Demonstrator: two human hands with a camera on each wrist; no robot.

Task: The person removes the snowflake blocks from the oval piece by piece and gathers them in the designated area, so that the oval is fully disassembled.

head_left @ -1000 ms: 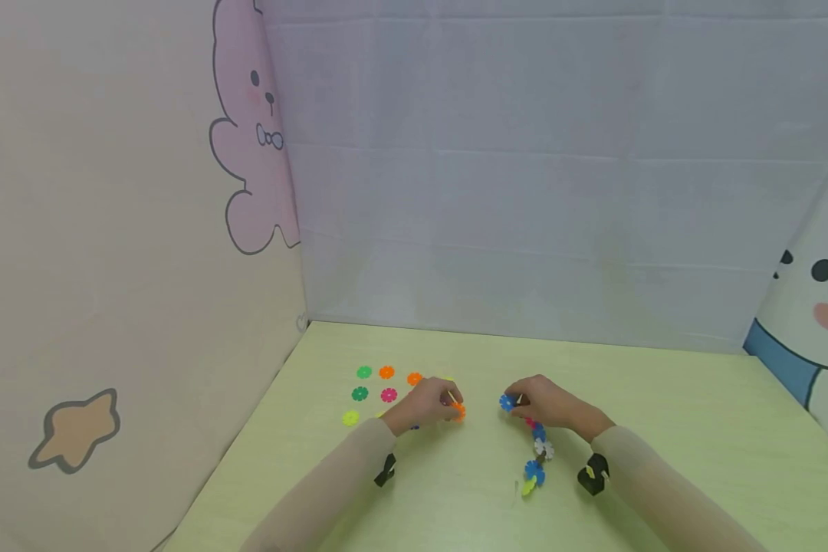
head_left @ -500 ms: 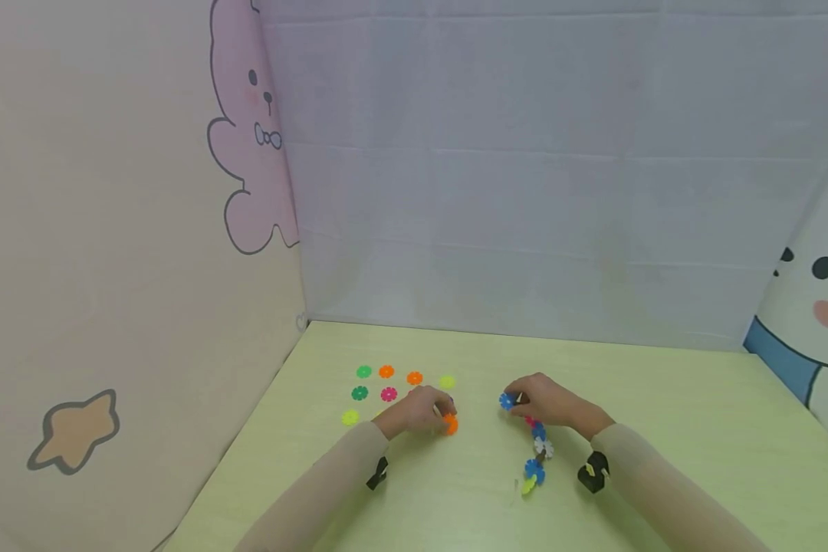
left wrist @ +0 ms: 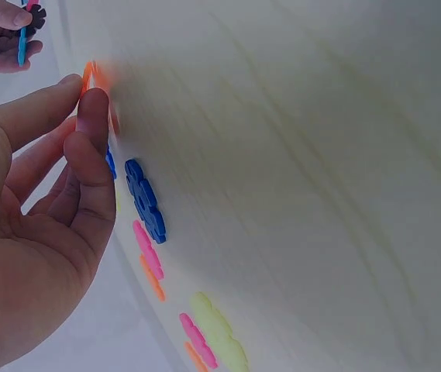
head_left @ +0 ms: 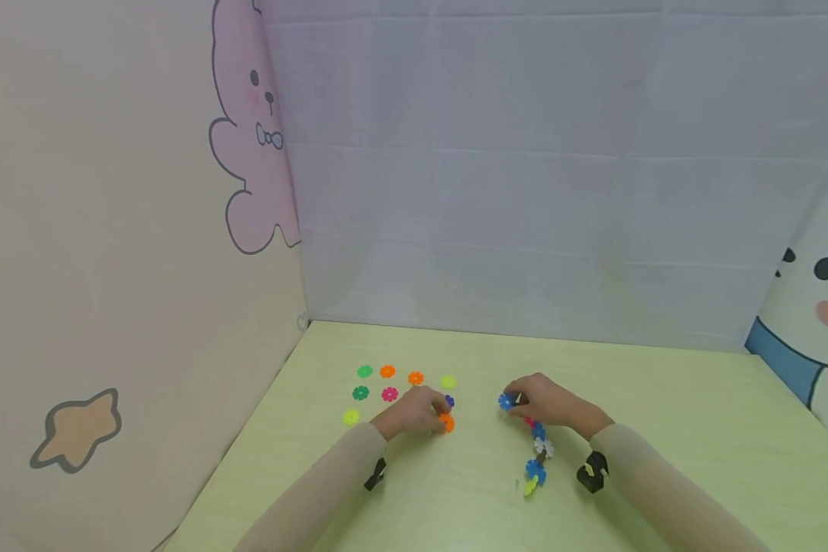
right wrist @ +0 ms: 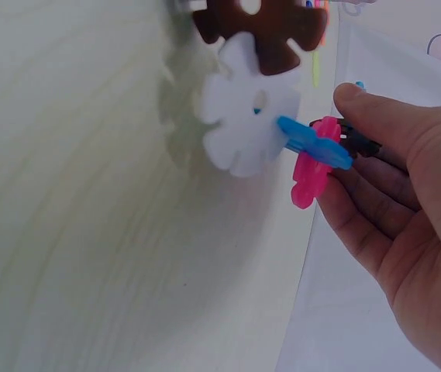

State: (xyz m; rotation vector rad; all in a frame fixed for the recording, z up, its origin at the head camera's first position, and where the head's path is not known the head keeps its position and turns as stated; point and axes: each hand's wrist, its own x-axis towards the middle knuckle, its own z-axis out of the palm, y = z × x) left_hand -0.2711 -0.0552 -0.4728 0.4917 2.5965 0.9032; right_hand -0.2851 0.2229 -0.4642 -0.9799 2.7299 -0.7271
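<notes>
In the head view my left hand (head_left: 417, 410) pinches an orange interlocking flower disc (head_left: 446, 422) low over the table. The left wrist view shows the thumb and fingertips around that disc's edge. My right hand (head_left: 543, 400) grips the upper end of a chain of slotted flower discs, at a blue disc (head_left: 506, 402) and a dark disc (right wrist: 357, 141). Below the fingers the chain runs through a pink disc (right wrist: 311, 174), another blue one (right wrist: 317, 145), a white disc (right wrist: 239, 116) and a brown disc (right wrist: 270, 35), ending in a yellow-green disc (head_left: 530, 485) near me.
Loose flower discs lie left of my left hand: green (head_left: 365, 371), dark green (head_left: 360, 392), orange (head_left: 387, 371), pink (head_left: 389, 394) and yellow (head_left: 351, 417). A dark blue disc (left wrist: 146, 201) lies just beyond its fingers. Fabric walls stand behind and left of the table (head_left: 628, 383).
My left hand has moved left and nearer to me with the orange disc, uncovering a yellow and a dark blue disc. The right hand and chain have stayed in place.
</notes>
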